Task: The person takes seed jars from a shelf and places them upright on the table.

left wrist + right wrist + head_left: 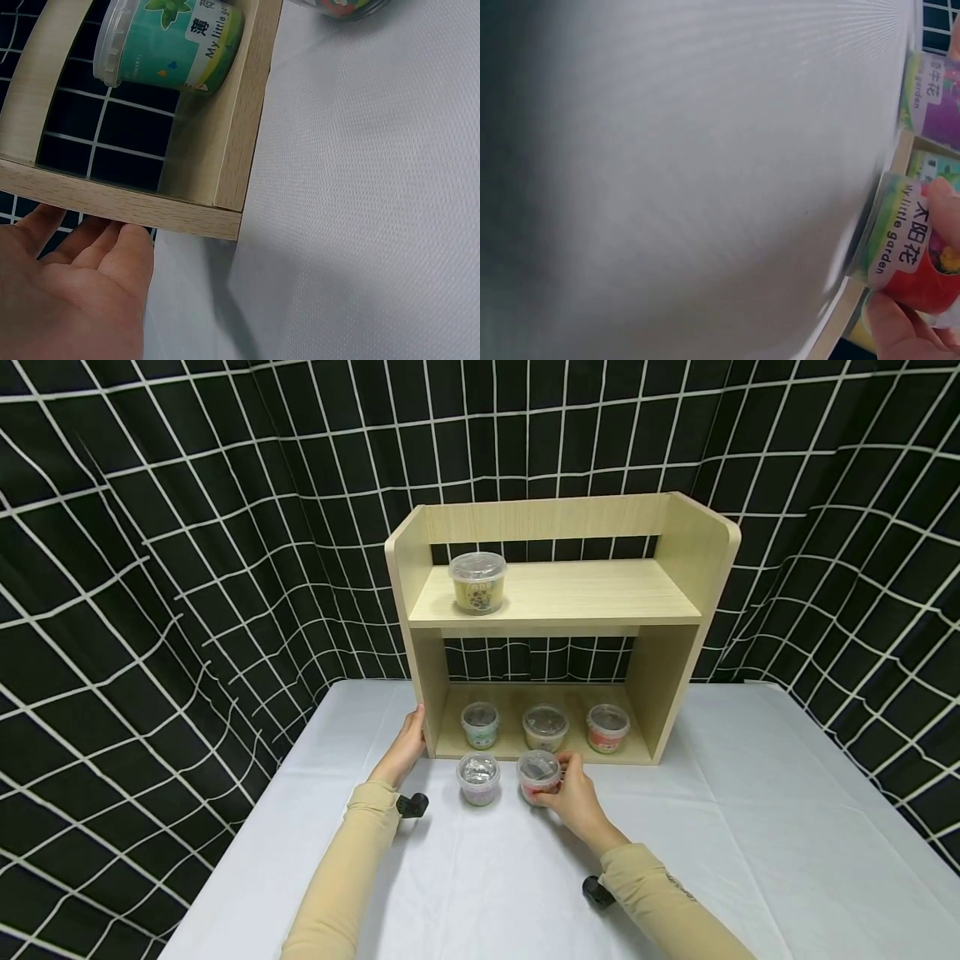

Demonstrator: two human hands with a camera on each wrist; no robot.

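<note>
My right hand (577,797) pinches a small lidded plastic tub with a red label (537,779) just in front of the shelf. In the right wrist view, thumb and fingers grip this tub (907,251) from its two sides, and its label reads "My little garden". My left hand (405,750) touches the outer left side of the wooden shelf (411,635); the left wrist view shows its fingers (124,259) extended against the panel. Beside the held tub, a purple-labelled tub (478,781) stands on the table.
On the lower board stand a green tub (480,727), a pale yellowish tub (545,731) and a red tub (607,731). A larger yellow tub (477,585) sits on the upper board, at left. White cloth covers the table (750,827); black gridded curtains (187,527) surround it.
</note>
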